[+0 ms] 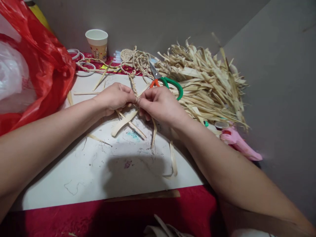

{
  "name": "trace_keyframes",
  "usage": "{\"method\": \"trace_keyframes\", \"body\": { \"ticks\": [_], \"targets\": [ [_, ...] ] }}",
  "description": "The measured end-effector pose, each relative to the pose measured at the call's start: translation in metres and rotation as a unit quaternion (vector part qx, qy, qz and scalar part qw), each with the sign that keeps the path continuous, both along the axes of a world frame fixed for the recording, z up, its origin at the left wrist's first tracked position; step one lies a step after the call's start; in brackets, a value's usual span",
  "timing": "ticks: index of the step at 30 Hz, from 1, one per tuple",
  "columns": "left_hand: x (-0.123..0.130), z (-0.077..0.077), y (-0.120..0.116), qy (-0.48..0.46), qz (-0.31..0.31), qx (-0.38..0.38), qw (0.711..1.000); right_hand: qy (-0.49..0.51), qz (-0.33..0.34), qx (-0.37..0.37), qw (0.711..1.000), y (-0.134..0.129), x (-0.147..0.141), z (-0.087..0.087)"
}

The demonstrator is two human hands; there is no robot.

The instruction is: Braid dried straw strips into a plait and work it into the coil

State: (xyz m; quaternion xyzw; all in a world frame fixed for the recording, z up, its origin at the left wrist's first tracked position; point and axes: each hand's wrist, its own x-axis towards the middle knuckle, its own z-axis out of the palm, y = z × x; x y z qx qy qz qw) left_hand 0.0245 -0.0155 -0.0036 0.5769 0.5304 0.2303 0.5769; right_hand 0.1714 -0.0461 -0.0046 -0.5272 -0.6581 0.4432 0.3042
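Note:
My left hand [117,98] and my right hand [158,103] meet over the white board [98,177], fingertips pinched together at the lower end of a braided husk cord [133,86]. Loose strips hang below the fingers; a broad pale husk strip [123,124] slants down to the left, and a narrower one crosses it. The cord runs up to a coiled heap of braid [138,61] at the back. Scissors [156,73] with one orange and one green handle lie just behind my right hand, partly hidden by it. Which strip each fingertip grips is hidden.
A large pile of dry husks [202,79] fills the back right. A paper cup [97,44] and white rings [85,69] stand at the back left, beside a red plastic bag [49,62]. A pink object [240,143] lies at the right. Grey walls close off the back and right.

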Motion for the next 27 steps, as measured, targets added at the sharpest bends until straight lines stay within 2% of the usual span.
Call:
{"method": "trace_keyframes", "body": {
  "ticks": [6, 9, 13, 17, 21, 27],
  "targets": [
    [-0.003, 0.003, 0.004, -0.036, -0.006, -0.062, 0.997, -0.137, -0.015, 0.141, 0.98, -0.006, -0.005, -0.004],
    [-0.004, 0.005, 0.004, -0.056, -0.015, -0.065, 0.996, -0.201, -0.02, 0.171, 0.964, -0.007, -0.005, -0.004],
    [-0.003, 0.007, 0.002, -0.061, -0.005, -0.05, 0.997, -0.24, -0.003, 0.189, 0.952, -0.008, -0.006, -0.001],
    [-0.003, 0.01, 0.003, -0.058, 0.001, -0.052, 0.997, -0.259, 0.038, 0.166, 0.951, -0.011, -0.006, 0.007],
    [-0.007, 0.015, 0.007, -0.068, -0.01, -0.043, 0.997, -0.256, 0.121, 0.107, 0.953, -0.013, 0.001, 0.02],
    [-0.021, 0.016, 0.018, -0.082, -0.104, -0.05, 0.99, -0.179, 0.23, 0.033, 0.956, -0.009, 0.025, 0.043]
  ]
}}
